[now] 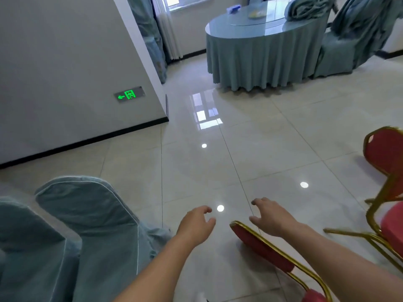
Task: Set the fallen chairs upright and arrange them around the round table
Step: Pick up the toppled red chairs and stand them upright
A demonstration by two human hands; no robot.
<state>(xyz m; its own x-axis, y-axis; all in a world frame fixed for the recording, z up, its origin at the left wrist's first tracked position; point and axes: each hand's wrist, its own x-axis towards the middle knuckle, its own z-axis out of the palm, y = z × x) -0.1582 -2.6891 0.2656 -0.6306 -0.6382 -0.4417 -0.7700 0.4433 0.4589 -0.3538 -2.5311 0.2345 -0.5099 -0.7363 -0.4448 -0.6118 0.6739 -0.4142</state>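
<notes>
From the head view, the red fallen chair [270,251] at lower centre is cut off by the bottom edge, and a second red chair [383,162] runs off the right edge. Two covered chairs [87,225] fill the lower left, partly cropped. The left hand [196,225] and right hand [270,216] hover above the chair back, fingers spread, holding nothing. Bare tiled floor [218,149] stretches to the round tabletop [246,29], well apart.

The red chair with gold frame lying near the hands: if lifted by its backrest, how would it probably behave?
The red chair probably lifts rigidly, since its frame looks like metal tubing. It seems fairly light, the tubes being thin. On the glossy tile floor its legs may slide while pivoting upright.
</notes>
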